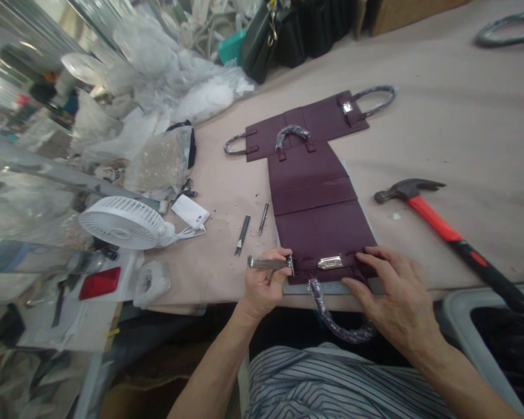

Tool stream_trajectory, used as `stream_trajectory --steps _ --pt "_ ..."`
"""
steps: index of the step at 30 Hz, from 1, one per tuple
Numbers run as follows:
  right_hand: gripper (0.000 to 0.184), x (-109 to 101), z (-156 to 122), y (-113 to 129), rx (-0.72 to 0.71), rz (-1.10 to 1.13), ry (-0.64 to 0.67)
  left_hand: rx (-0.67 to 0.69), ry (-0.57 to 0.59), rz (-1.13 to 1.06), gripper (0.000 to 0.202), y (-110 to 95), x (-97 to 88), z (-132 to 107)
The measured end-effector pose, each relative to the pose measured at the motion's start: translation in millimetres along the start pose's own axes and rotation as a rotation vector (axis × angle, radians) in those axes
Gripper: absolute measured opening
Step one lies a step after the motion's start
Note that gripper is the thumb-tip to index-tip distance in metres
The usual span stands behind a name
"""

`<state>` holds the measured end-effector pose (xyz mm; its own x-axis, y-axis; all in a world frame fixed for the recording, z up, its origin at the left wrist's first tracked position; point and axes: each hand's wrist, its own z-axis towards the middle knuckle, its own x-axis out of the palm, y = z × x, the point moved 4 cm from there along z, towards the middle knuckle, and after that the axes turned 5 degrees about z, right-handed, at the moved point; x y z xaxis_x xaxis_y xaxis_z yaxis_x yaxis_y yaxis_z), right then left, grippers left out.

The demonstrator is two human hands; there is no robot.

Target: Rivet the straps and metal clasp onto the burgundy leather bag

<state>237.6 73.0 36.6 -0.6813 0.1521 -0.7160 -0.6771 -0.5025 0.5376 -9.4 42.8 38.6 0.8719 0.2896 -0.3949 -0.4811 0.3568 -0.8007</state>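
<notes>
A dark purple leather bag panel [318,192] lies flat on the table, with wrapped handles at its far end and a handle [338,326] hanging over the near edge. A silver clasp plate [330,262] sits on its near edge. My left hand [262,285] is closed around a flat metal tool [266,263], its tip against the panel's near left corner. My right hand [393,291] lies with fingers spread flat on the panel's near right corner, pressing it down.
A red-handled hammer [436,224] lies to the right. Two small punches [251,224] lie left of the panel, beside a white power bank [191,211] and a white fan [122,223]. Plastic bags pile at the back left; black bags [283,32] stand behind.
</notes>
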Motion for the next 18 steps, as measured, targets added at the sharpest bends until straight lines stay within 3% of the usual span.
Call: stream_trajectory --steps 8,18 --pt "0.041 1.3 -1.2 -1.5 -0.005 -0.01 0.003 0.094 -0.02 0.077 0.009 -8.9 2.7 2.6" --pt "0.041 0.3 0.1 0.8 -0.024 -0.004 0.0 0.009 -0.004 0.058 0.013 -10.9 4.5 3.0"
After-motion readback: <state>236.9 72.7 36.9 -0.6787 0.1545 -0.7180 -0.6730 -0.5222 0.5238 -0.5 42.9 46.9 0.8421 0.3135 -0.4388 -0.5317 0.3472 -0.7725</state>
